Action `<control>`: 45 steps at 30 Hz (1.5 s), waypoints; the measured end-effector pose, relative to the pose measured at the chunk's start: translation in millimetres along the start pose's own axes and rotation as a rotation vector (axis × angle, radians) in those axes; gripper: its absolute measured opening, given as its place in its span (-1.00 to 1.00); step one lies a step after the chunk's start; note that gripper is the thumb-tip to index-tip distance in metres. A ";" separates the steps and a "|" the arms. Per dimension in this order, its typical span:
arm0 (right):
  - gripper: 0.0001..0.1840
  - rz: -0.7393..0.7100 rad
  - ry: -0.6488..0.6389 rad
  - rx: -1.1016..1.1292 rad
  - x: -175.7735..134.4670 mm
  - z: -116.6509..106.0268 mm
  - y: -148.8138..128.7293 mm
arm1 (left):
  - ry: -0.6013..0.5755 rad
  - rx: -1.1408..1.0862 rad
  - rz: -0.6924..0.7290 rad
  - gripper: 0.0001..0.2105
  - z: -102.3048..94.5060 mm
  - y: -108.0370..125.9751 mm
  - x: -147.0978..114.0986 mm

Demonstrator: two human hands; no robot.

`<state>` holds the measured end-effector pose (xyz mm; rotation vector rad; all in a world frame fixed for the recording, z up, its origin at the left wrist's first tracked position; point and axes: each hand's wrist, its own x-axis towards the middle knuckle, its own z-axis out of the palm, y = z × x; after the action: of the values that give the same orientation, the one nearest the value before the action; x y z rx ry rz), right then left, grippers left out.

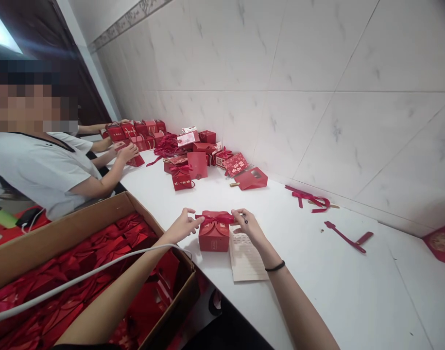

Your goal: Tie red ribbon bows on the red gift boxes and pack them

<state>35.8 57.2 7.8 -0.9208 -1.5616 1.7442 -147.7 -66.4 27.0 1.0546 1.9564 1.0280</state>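
A small red gift box [214, 240] with gold lettering stands upright on the white table before me. Across its top runs a dark red ribbon [215, 219], looped at the middle. My left hand [185, 225] pinches the ribbon at the left side of the box. At the right side, my right hand [247, 224] has its fingers closed on the other part of the ribbon, and a dark pen-like tip shows between them. A lined paper pad [248, 262] lies under my right wrist, beside the box.
At my left stands a cardboard carton [135, 208] full of red boxes, a white cable [109, 261] crossing over it. Red boxes and ribbons [167, 145] are heaped toward the wall. Loose ribbon strips [348, 238] lie at right. A co-worker [58, 170] handles a red box at left.
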 end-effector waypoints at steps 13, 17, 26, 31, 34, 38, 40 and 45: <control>-0.60 0.062 0.076 0.156 10.9 10.1 19.0 | -0.024 -0.379 0.111 -0.56 10.0 -2.5 -1.9; -0.54 -0.006 0.060 0.217 11.3 13.4 21.2 | -0.048 -0.397 0.122 -0.54 8.6 -12.5 -1.5; -0.54 -0.021 0.073 0.263 8.6 11.2 20.7 | -0.075 -0.385 0.121 -0.50 5.3 -21.7 -5.7; -0.54 -0.010 0.075 0.245 8.0 10.0 18.9 | -0.111 -0.357 0.177 -0.50 0.8 -30.6 -8.2; -0.53 -0.011 0.088 0.241 8.3 9.3 19.0 | -0.123 -0.318 0.213 -0.53 -3.8 -33.9 -10.7; -0.54 -0.008 0.095 0.235 8.4 7.5 20.5 | -0.139 -0.238 0.215 -0.59 -12.6 -37.0 -18.6; -0.53 -0.009 0.094 0.229 8.1 6.4 21.0 | -0.180 -0.202 0.194 -0.61 -20.1 -40.0 -24.5; -0.53 -0.035 0.102 0.193 6.5 1.6 16.8 | -0.328 0.006 0.143 -0.68 -50.6 -32.6 -33.3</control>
<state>30.8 59.7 -9.5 -0.8673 -1.3114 1.7595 -186.1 -123.5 28.2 1.2922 1.6395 0.8603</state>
